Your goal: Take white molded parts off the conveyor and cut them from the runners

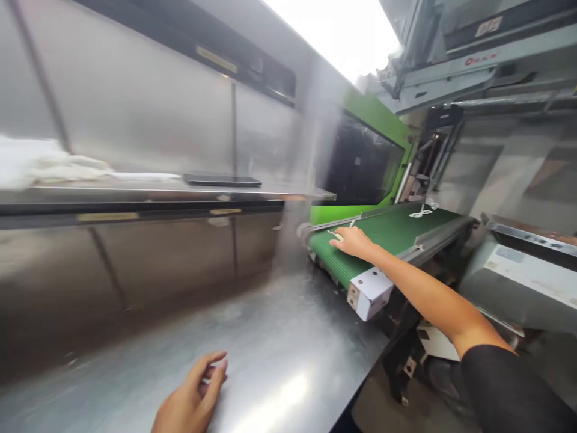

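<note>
Right hand (pixel 354 242) reaching onto green conveyor belt (pixel 387 237), small white piece (pixel 334 232) at fingertips, left hand (pixel 193 394) over steel table (pixel 279 343)

**Green conveyor belt runs alongside stainless steel work table**

A ribbed green conveyor belt (pixel 387 237) stretches away just beside a stainless steel work table (pixel 279 343). Small white pieces (pixel 421 212) lie together toward the belt's far end, while a thin pale strip (pixel 333 232) rests near its closer end. Above the table, on the side away from the belt, a steel shelf (pixel 180 193) holds a flat black slab (pixel 222 180) and, farther from the belt, a blurred, crumpled white cloth (pixel 54 165).
</note>
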A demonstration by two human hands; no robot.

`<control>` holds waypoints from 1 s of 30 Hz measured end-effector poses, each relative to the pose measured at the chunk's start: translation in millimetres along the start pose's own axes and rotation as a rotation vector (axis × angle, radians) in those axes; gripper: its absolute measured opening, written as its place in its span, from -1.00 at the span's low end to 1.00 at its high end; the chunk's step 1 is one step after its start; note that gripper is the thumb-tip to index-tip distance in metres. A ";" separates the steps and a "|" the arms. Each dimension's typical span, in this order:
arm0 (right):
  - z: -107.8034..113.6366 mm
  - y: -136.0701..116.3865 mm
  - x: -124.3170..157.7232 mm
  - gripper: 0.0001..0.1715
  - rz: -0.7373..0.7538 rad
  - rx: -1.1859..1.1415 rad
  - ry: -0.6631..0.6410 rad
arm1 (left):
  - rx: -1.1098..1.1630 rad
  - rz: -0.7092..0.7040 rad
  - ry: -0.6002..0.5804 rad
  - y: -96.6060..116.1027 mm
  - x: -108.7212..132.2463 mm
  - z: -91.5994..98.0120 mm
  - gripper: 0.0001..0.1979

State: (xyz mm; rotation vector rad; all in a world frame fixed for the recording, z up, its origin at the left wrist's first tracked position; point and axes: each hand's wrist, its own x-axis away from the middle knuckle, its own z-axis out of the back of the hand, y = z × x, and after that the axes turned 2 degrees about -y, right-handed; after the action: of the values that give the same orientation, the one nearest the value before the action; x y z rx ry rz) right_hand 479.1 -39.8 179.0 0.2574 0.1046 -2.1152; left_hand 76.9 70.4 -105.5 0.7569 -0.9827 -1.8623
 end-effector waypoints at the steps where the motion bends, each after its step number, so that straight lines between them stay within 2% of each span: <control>1: -3.3 -7.9 -1.4 -0.68 -0.013 0.018 -0.012 | 0.032 -0.005 0.005 3.3 0.2 1.8 -0.34; 4: 2.9 -14.4 3.1 -0.76 -0.067 0.052 0.022 | 0.131 -0.030 0.013 11.7 3.8 2.3 -0.34; 7: 27.7 -7.2 21.9 -0.84 -0.084 0.030 0.142 | 0.258 -0.004 -0.007 17.0 8.3 -1.9 -0.26; 10: 52.1 -4.6 53.2 -0.75 -0.025 -0.084 0.243 | 0.420 0.058 -0.061 28.0 12.3 0.2 -0.17; 13: 54.2 -21.1 86.4 -0.74 0.117 -0.267 0.219 | 0.575 0.128 -0.110 46.2 14.9 15.7 -0.04; 16: 28.1 -57.4 111.3 -0.65 0.359 -0.668 0.139 | 0.788 0.168 -0.191 60.4 15.3 40.3 0.11; 19: -11.2 -99.1 123.1 -0.78 0.478 -1.011 0.014 | 1.015 0.122 -0.321 62.7 15.4 64.5 0.13; 22: -50.2 -127.5 120.9 -0.78 0.524 -1.208 -0.105 | 1.170 0.108 -0.287 56.9 15.7 81.8 0.04; 24: -75.4 -135.2 114.6 -0.72 0.533 -1.311 -0.173 | 1.268 0.138 -0.206 52.4 15.7 88.4 -0.11; 26: -100.3 -135.6 107.9 -0.64 0.508 -1.450 -0.241 | 1.349 0.135 -0.174 48.3 15.2 91.0 -0.23; 30: -143.0 -127.1 100.1 -0.54 0.375 -1.684 -0.357 | 1.391 0.053 -0.257 40.9 13.7 86.8 -0.30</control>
State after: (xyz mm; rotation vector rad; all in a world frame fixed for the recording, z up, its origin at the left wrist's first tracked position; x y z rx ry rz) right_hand 340.5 -30.3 13.7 -0.9950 1.3685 -1.0913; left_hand 18.4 73.9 -28.4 1.2123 -2.4627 -1.0045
